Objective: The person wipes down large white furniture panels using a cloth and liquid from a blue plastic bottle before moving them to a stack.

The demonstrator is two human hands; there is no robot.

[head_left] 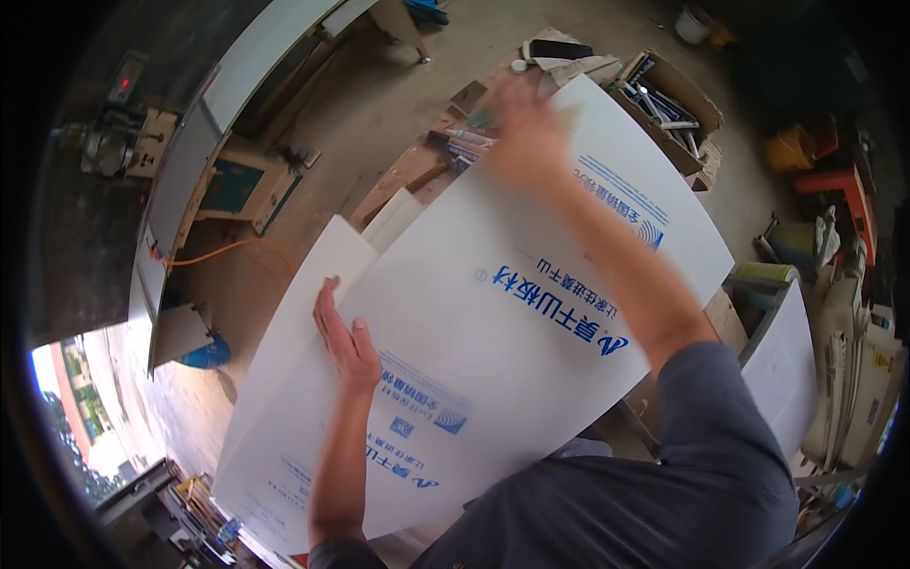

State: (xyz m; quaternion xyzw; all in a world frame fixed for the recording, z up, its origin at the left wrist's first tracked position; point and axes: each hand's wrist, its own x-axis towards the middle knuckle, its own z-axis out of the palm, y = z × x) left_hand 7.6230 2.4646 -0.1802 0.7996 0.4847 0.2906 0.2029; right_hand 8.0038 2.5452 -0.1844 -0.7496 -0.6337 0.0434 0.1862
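Observation:
A large white panel (455, 303) with blue printing on its film lies in front of me. Another white board (332, 256) shows along its left side. My left hand (349, 341) rests at the left edge of the printed panel, its fingers stretched out and the thumb apart. Over the panel's far left edge, my right hand (526, 137) is smeared by motion, so its fingers cannot be made out. Whether it touches the panel or holds something does not show.
Beyond the panel is a cluttered bench (445, 156) with wood scraps. A cardboard box (668, 114) of metal parts stands at the far right. A long machine table (194, 152) runs along the left. Leaning sheets (839, 360) and an orange stand (844, 199) are at the right.

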